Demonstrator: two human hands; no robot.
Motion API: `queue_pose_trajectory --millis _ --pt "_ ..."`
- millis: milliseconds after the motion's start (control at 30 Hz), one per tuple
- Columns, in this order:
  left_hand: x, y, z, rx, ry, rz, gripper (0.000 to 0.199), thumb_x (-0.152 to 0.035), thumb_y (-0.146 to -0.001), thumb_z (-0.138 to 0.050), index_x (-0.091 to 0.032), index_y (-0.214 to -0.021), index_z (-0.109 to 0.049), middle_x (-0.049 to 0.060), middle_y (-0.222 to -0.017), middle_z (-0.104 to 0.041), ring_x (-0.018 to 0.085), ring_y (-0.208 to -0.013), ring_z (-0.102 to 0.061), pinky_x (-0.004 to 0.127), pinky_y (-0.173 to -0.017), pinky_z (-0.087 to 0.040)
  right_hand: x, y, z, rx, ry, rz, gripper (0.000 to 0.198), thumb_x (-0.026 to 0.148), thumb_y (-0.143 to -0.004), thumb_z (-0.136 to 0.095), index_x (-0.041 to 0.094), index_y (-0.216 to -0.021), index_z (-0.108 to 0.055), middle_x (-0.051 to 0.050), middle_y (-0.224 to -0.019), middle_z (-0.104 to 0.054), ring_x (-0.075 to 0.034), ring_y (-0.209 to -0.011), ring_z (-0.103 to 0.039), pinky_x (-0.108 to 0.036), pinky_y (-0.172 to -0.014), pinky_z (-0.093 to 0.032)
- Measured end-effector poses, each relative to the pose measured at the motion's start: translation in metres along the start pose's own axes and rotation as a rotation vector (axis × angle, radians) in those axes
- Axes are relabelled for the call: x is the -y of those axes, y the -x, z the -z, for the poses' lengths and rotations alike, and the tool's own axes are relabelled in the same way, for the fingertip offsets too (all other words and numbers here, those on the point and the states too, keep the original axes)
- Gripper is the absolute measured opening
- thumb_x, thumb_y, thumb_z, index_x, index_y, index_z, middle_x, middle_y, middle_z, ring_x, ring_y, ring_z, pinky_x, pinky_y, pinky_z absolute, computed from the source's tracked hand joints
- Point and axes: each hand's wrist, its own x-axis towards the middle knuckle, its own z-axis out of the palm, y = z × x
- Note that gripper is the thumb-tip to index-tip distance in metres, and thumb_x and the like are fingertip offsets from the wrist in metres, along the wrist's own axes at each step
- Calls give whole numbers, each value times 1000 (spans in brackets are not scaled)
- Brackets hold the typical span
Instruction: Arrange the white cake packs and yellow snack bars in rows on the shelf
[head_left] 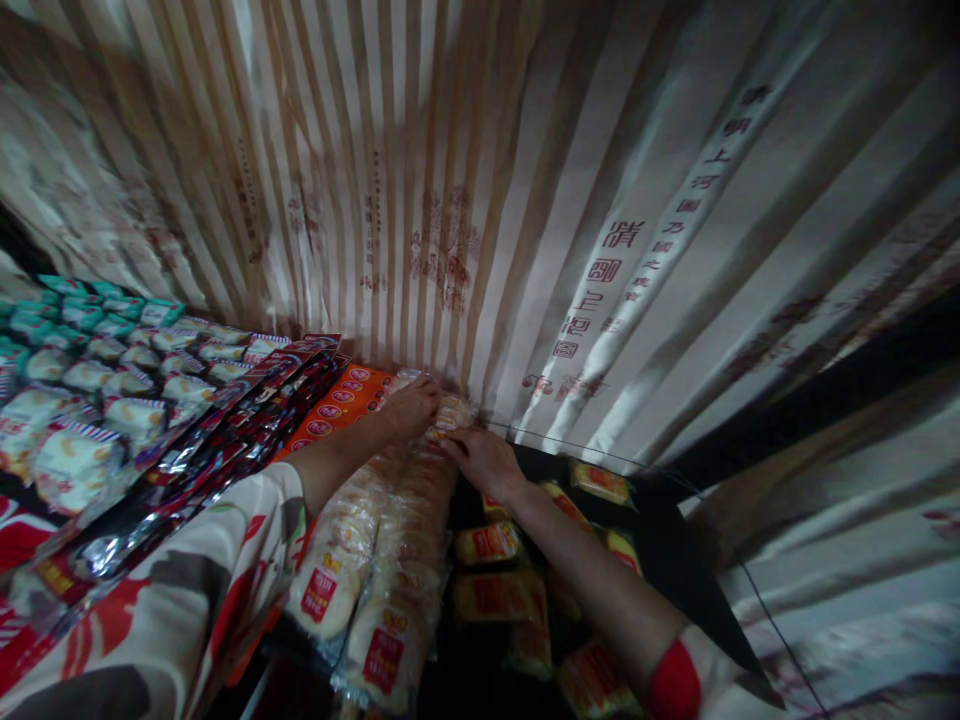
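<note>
Clear-wrapped rice crackers (405, 530) against striped wall (420, 200)

Head camera looks steeply down, close over stocked shelf (480, 690).

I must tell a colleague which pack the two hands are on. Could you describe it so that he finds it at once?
Start at the striped wall at the back and look down to its foot. Two long rows of clear packs of pale biscuits run from there toward the camera. The pack is the farthest one in the right row, against the wall, with the left hand and right hand on it.
</note>
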Motion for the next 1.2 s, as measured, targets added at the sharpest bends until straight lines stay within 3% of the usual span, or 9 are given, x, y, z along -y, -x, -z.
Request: queue_pose_trajectory --millis 267,467,667,900,1200 --pt "-4 0 5 55 -45 -2 14 -19 -77 -53 -11 -79 -65 10 -87 -63 20 -96 -51 33 -91 -36 -4 -7 -6 60 -213 71 23 37 -84 -51 26 -92 -70 2 -86 -71 -13 -80 -63 -22 -70 -43" --pt "-3 2 2 42 -53 28 17 -18 -79 -51 -10 -81 -65 11 -89 -62 21 -96 -51 33 -92 -35 1 -4 -2 48 -58 54 28 35 -87 -44 24 -93 -69 -2 -88 -70 -15 -82 -63 -24 -69 -42" --pt "-1 2 -4 22 -27 33 16 -20 -78 -53 -9 -82 -64 11 -90 -62 21 -99 -49 32 -91 -37 5 -5 1 80 -37 125 24 38 -86 -47 28 -93 -68 1 -92 -70 -16 -88 -62 -23 -72 -42" --pt "0 3 -3 16 43 65 10 -19 -75 -57 -13 -78 -64 9 -91 -62 21 -101 -49 32 -90 -38 7 -8 -9 -2 -67 -37 27 34 -88 -42 25 -100 -64 -3 -103 -68 -17 -94 -61 -25 -78 -41" --pt "0 7 8 10 60 118 12 -16 -77 -52 -14 -74 -63 6 -85 -64 19 -95 -51 31 -90 -40 8 -9 -8 -73 -10 -107 26 34 -88 -42 23 -96 -64 -4 -99 -68 -17 -93 -61 -24 -75 -41"
